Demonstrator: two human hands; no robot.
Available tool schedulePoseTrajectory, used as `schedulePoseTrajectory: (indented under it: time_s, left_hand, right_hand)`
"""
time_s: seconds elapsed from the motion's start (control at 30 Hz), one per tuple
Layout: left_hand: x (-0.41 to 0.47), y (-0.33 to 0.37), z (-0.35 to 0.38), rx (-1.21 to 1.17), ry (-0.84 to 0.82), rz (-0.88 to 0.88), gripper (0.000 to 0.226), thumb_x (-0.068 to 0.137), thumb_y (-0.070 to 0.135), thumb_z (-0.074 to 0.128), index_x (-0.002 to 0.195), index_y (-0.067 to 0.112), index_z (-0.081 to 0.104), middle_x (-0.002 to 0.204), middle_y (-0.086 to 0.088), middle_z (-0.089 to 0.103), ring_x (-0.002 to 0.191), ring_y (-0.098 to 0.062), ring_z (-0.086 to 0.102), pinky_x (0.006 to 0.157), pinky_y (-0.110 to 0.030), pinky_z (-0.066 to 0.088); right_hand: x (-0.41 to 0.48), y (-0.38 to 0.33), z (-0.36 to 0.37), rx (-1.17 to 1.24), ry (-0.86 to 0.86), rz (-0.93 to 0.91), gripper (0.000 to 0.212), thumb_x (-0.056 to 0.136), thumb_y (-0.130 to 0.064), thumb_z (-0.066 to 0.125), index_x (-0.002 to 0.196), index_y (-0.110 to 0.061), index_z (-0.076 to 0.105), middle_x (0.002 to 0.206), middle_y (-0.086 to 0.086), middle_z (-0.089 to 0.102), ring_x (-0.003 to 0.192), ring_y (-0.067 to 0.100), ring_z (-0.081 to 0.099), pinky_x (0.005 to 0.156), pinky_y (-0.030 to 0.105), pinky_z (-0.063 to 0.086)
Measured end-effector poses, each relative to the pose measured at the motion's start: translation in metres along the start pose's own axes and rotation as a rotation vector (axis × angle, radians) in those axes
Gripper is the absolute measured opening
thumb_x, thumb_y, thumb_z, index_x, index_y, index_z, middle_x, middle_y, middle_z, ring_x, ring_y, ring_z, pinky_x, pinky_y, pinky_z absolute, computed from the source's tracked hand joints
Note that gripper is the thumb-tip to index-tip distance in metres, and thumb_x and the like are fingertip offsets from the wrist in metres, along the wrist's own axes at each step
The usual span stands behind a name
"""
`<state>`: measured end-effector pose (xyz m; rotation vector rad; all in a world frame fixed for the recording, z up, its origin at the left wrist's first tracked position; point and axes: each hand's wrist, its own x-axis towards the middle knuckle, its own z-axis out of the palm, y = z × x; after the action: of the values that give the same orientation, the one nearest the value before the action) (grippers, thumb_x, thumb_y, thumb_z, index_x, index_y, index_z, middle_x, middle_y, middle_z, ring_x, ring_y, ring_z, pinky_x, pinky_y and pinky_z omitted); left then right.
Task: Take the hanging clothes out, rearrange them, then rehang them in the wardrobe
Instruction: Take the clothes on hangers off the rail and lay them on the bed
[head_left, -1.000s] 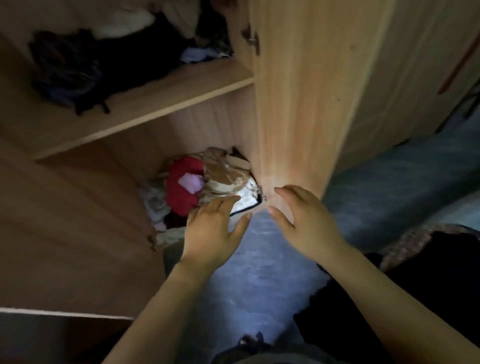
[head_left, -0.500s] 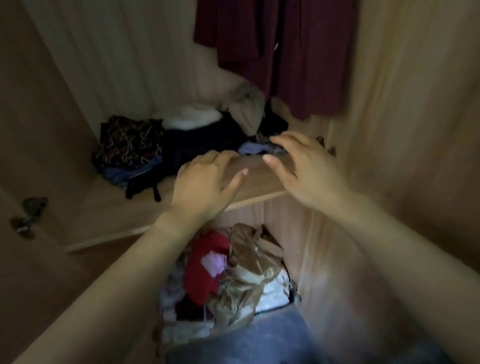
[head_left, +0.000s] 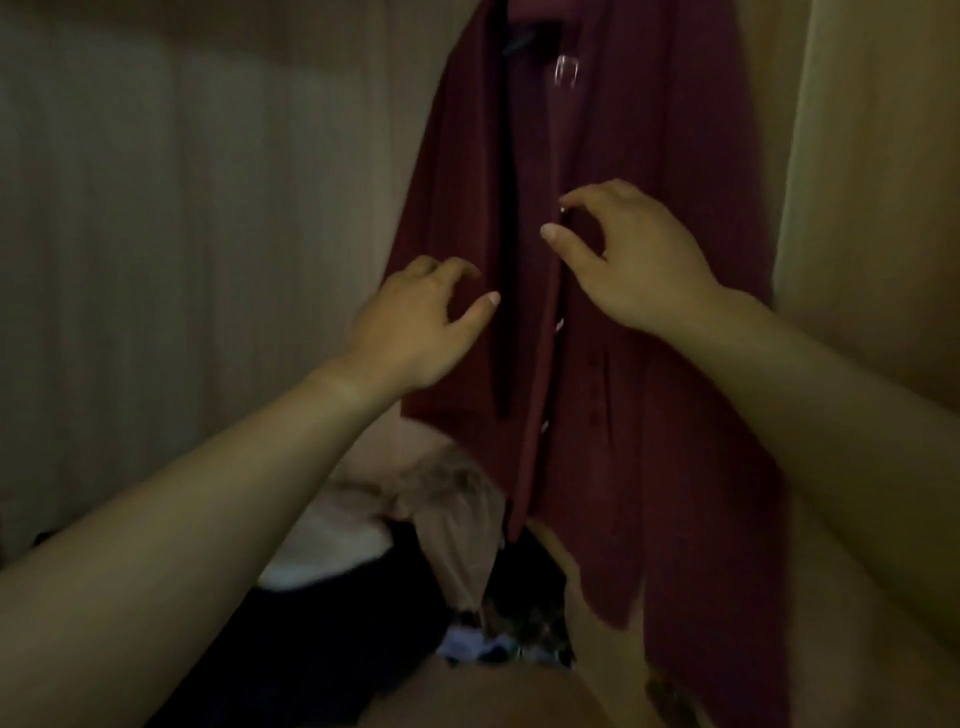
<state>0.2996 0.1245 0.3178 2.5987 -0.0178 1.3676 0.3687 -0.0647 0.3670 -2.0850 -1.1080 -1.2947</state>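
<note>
The dark red button-front fabric garment (head_left: 649, 364) hangs in the pale wooden wardrobe (head_left: 208, 208), close to its right side wall, with the hem above the shelf (head_left: 519, 701). Our left hand (head_left: 415, 327) is in front of the garment's left front panel, fingers loosely curled and thumb out, gripping nothing; we cannot tell whether it touches the cloth. Our right hand (head_left: 639, 260) is higher up, at the buttoned edge. Its forefinger and thumb curve towards each other with a gap between them, and it holds nothing. On the shelf, below the garment, lies a pile of white, beige and black clothes (head_left: 363, 545).
</note>
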Motion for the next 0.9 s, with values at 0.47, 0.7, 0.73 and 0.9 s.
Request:
schedulePoseTrajectory:
  time_s: [0.47,0.7,0.73,0.9]
  left_hand:
    - [0.239,-0.046,-0.018,-0.140,0.309,0.161,0.049,0.090,0.054,0.041,0.127,0.024,0.051,0.127,-0.008,0.051,0.112,-0.025,0.052,0.092,-0.036,0.043]
    - [0.296,-0.059,-0.023,-0.184,0.386,0.186,0.049,0.088,0.055,0.039,0.125,0.024,0.052,0.123,-0.006,0.052,0.109,-0.025,0.053,0.089,-0.037,0.043]
    - [0.299,-0.061,-0.023,-0.189,0.395,0.191,0.050,0.088,0.055,0.039,0.125,0.024,0.051,0.124,-0.006,0.052,0.110,-0.024,0.052,0.089,-0.036,0.043]
    - [0.306,-0.072,-0.016,-0.191,0.388,0.188,0.055,0.086,0.058,0.036,0.128,0.025,0.050,0.128,-0.002,0.051,0.112,-0.020,0.051,0.090,-0.033,0.042]
  right_hand:
    - [0.247,0.054,-0.053,-0.426,0.374,-0.033,0.044,0.091,-0.044,0.049,0.123,-0.014,0.054,0.126,0.010,0.052,0.116,0.027,0.047,0.095,0.034,0.038]
    - [0.309,0.073,-0.064,-0.433,0.202,0.214,0.045,0.092,-0.043,0.052,0.129,-0.017,0.052,0.124,0.010,0.059,0.111,0.025,0.056,0.088,0.031,0.043]
    - [0.313,0.074,-0.065,-0.450,0.182,0.206,0.041,0.091,-0.042,0.055,0.125,-0.020,0.056,0.121,0.008,0.061,0.109,0.024,0.057,0.086,0.030,0.044]
    - [0.323,0.072,-0.070,-0.466,0.112,0.141,0.032,0.085,-0.034,0.067,0.116,-0.026,0.066,0.111,0.005,0.066,0.103,0.018,0.059,0.078,0.020,0.039]
